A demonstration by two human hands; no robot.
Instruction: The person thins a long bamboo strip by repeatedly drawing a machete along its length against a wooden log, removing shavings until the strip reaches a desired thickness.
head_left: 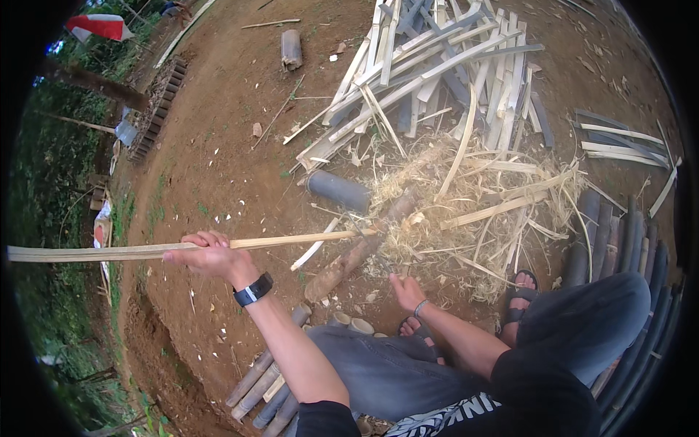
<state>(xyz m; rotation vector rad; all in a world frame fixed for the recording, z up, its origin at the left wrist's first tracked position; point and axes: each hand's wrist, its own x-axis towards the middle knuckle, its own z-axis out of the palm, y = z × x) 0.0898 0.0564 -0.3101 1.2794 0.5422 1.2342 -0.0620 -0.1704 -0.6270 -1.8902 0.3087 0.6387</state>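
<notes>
My left hand (211, 256), with a dark watch on its wrist, is closed around a bundle of long pale bamboo strips (95, 253). The strips run from the left edge across to a brown log (349, 264) on the ground, where their right end lies at the log's top. Close to that end my right hand (408, 293) is closed on a knife (382, 264); its handle is mostly hidden in my fist, and its thin dark blade reaches up toward the strips. Pale curly shavings (444, 218) lie heaped beyond the log.
A large pile of split bamboo slats (444, 65) lies ahead. A short bamboo piece (338, 191) rests beside the shavings, another (291, 49) farther off. Bamboo poles (626, 233) lie to the right, cut bamboo lengths (258, 386) at lower left. My sandalled foot (520, 298) stands near the shavings.
</notes>
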